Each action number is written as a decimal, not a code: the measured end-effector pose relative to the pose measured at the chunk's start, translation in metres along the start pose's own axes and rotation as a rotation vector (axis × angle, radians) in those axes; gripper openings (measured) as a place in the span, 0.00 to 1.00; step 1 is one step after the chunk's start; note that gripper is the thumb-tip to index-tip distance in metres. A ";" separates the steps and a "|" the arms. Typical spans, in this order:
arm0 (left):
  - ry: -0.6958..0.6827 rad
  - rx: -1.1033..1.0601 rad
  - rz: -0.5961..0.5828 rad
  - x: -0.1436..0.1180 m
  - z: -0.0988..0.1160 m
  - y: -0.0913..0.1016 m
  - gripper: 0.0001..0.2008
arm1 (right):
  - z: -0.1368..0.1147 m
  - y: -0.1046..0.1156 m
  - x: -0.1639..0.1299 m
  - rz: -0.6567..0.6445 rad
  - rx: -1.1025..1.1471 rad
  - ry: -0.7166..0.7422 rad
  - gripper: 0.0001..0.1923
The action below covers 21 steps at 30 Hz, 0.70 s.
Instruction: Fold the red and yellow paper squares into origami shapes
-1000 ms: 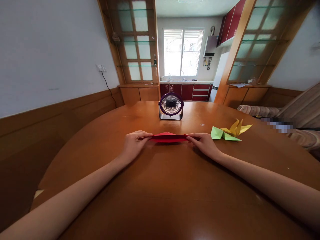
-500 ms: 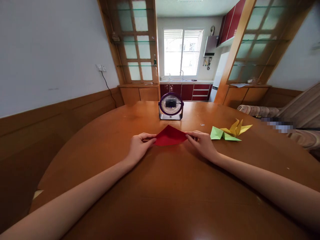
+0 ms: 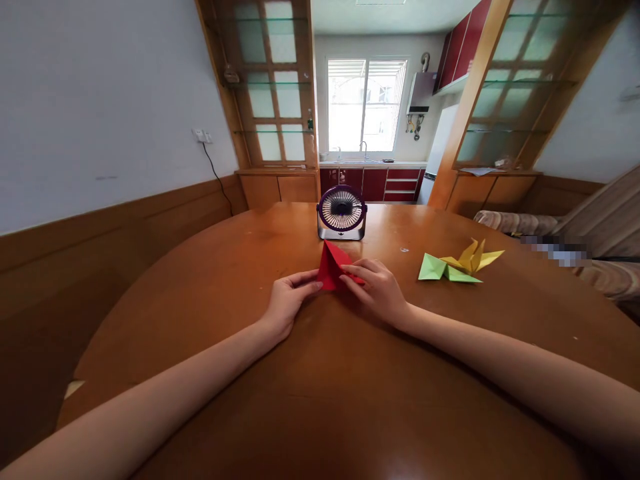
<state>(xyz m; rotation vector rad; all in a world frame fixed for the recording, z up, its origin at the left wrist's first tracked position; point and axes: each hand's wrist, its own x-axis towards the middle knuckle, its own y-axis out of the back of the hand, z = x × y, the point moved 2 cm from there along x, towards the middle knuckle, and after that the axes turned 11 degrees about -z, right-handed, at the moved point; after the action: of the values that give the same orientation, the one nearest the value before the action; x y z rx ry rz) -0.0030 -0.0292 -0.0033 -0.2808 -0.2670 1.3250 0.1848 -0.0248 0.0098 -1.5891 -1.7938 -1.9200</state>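
Pale walls [image 3: 110, 100] over wood panelling close in the room, with a wide, rounded brown desk [image 3: 310, 400] filling the foreground. Beyond it stand wooden cabinets [image 3: 257, 188] and a bright window [image 3: 367, 107]. A small fan [image 3: 342, 212] sits upright towards the desk's far edge.

Two bare hands meet on the near side of that fan. The left hand [image 3: 284, 307] has its thumb and fingers pinched together on the left edge of the red paper [image 3: 328, 270]. The right hand [image 3: 382, 291] is loosely curled, thumb and forefinger slightly parted, tips against the paper's right side; whether they grip it is not clear. Off to the right lie folded yellow paper [image 3: 473, 257] and, touching or just beside it, folded green paper [image 3: 431, 267].

Smallest is the red paper, between the hands, creased and peaked, its top point upward. Folding or reshaping a flap seems in hand; the next move probably calls for steady left fingers and careful edge alignment.
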 end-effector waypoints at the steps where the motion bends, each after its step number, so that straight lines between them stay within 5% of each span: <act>1: 0.005 -0.013 0.004 0.000 0.000 0.000 0.20 | -0.001 -0.003 0.001 -0.007 -0.013 0.012 0.11; 21: 0.049 -0.088 -0.098 0.000 0.003 -0.002 0.16 | -0.012 -0.009 -0.003 -0.163 -0.006 0.134 0.13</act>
<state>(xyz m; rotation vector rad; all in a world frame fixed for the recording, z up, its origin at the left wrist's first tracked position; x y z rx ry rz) -0.0023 -0.0299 -0.0003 -0.3690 -0.2946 1.2101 0.1733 -0.0330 0.0036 -1.3170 -1.9167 -2.0467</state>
